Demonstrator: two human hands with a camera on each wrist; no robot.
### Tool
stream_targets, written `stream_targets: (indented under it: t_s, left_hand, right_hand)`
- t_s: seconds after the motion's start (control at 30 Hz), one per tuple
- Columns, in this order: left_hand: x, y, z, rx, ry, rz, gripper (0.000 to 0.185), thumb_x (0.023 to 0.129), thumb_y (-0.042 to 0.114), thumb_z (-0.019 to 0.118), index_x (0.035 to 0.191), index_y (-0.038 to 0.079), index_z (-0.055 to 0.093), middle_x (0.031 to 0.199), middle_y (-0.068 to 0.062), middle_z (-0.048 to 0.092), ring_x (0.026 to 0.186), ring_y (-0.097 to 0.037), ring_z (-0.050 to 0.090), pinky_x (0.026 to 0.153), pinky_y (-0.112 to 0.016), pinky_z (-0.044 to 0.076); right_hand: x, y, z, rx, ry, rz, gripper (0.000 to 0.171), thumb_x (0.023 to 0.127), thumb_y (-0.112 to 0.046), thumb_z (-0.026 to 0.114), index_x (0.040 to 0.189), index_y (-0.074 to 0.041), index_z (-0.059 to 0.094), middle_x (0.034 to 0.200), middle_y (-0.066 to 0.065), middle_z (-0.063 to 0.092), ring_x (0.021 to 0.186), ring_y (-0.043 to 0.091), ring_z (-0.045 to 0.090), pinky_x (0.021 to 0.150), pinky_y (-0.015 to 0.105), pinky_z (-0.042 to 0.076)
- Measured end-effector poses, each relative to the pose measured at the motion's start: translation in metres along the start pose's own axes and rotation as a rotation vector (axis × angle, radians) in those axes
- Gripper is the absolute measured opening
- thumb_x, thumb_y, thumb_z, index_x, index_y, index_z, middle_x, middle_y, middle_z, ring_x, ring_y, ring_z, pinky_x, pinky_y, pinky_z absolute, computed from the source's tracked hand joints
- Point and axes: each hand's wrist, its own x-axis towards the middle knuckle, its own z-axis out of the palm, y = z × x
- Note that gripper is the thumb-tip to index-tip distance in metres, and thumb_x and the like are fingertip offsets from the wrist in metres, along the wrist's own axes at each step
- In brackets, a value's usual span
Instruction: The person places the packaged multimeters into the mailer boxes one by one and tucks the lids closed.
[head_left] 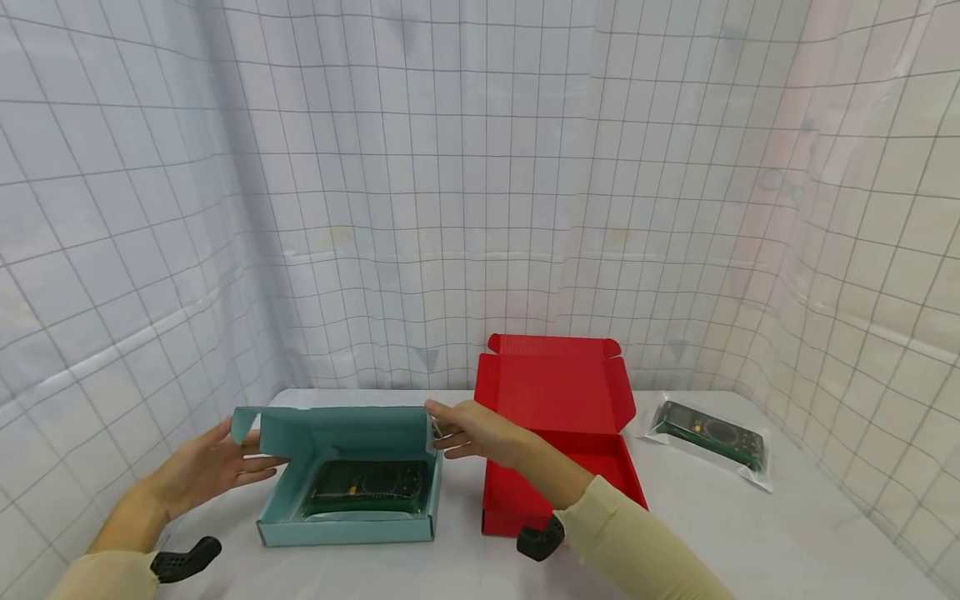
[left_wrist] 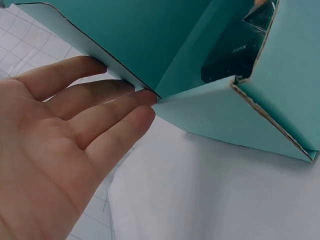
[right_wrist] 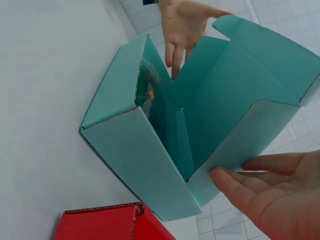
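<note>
A teal cardboard box [head_left: 345, 532] stands on the table at left of centre, its hinged lid [head_left: 352, 427] partly raised. Inside lies a dark multimeter [head_left: 367, 485] with green edges, wrapped in clear plastic. My left hand [head_left: 202, 473] is at the lid's left side; in the left wrist view its extended fingers [left_wrist: 107, 112] touch the outside of the side flap. At the lid's right side is my right hand [head_left: 480, 429], its fingers [right_wrist: 232, 187] against the outer face of that flap. The lid's front flap [right_wrist: 272, 55] sticks out beyond the hands.
An open red cardboard box [head_left: 551, 396] stands right of the teal one, under my right forearm. Farther right, a second multimeter [head_left: 708, 433] in a clear plastic bag lies on the white table [head_left: 750, 542]. Grid-patterned curtains [head_left: 480, 192] enclose the back and sides.
</note>
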Motion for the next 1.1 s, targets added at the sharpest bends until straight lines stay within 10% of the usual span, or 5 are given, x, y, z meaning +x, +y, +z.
stream_targets:
  t_s: [0.47, 0.77, 1.1]
  left_hand:
    - [-0.007, -0.007, 0.001, 0.006, -0.028, 0.037, 0.059, 0.114, 0.032, 0.011, 0.136, 0.005, 0.059, 0.155, -0.005, 0.049, 0.146, -0.023, 0.041, 0.120, -0.042, 0.030]
    - [-0.011, -0.010, 0.006, 0.060, 0.034, -0.018, 0.054, 0.114, 0.024, 0.013, 0.153, 0.022, 0.050, 0.154, 0.005, 0.050, 0.143, -0.013, 0.043, 0.118, -0.040, 0.034]
    - [-0.012, -0.012, 0.009, 0.133, 0.084, -0.022, 0.055, 0.113, 0.016, 0.014, 0.149, 0.014, 0.056, 0.148, 0.006, 0.053, 0.138, -0.011, 0.047, 0.117, -0.039, 0.037]
  right_hand:
    - [-0.006, 0.004, 0.003, -0.086, -0.061, 0.021, 0.060, 0.103, -0.039, 0.062, 0.146, 0.002, 0.055, 0.138, 0.007, 0.062, 0.124, 0.032, 0.061, 0.101, 0.045, 0.053]
    - [-0.010, 0.008, 0.005, -0.245, -0.078, 0.007, 0.065, 0.098, -0.040, 0.068, 0.147, 0.000, 0.054, 0.138, 0.001, 0.059, 0.120, 0.021, 0.060, 0.103, 0.040, 0.051]
    - [-0.016, 0.012, 0.009, -0.352, -0.062, 0.018, 0.072, 0.093, -0.044, 0.072, 0.148, -0.001, 0.053, 0.136, -0.002, 0.060, 0.115, 0.015, 0.060, 0.104, 0.052, 0.049]
